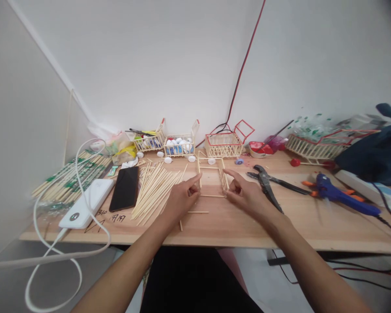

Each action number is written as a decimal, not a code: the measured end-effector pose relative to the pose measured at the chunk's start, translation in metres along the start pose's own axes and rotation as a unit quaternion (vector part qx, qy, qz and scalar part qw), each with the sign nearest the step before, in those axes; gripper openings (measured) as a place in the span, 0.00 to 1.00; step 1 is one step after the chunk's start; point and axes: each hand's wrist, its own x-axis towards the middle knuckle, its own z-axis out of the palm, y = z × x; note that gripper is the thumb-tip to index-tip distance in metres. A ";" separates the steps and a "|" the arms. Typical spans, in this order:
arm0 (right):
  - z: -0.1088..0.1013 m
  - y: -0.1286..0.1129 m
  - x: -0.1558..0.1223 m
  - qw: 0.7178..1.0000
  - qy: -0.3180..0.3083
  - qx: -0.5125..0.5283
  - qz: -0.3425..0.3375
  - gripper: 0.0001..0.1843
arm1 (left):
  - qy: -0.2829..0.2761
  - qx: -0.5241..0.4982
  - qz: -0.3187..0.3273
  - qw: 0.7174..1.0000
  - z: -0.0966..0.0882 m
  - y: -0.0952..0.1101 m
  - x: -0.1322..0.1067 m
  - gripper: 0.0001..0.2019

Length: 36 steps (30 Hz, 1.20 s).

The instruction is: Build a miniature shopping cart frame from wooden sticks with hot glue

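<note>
In the middle of the table stands a small frame of thin wooden sticks (223,174), with two barred sides joined by cross sticks. My left hand (184,194) is closed at its left side, the index finger lying along the bars. At the right side, my right hand (246,191) pinches near the lower front corner, its index finger reaching up the bars. The fingers partly hide both sides of the frame. Left of my left hand spreads a pile of loose wooden sticks (156,187). One loose stick (198,212) lies just in front of the frame.
Finished stick carts (224,145) line the wall, some filled with bottle caps (179,145). Pliers (265,184) and a blue glue gun (342,198) lie to the right. A phone (124,189), a white power bank (86,204) with cable and packed sticks (74,176) occupy the left.
</note>
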 end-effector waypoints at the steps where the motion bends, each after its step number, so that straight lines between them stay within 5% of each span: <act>1: 0.000 0.000 0.000 1.000 0.003 0.000 0.000 0.35 | 0.000 -0.001 0.001 1.000 0.000 0.000 0.000 0.30; 36: 0.006 0.004 -0.003 0.999 0.031 0.005 -0.022 0.34 | -0.001 0.000 -0.006 1.000 0.000 0.002 0.000 0.30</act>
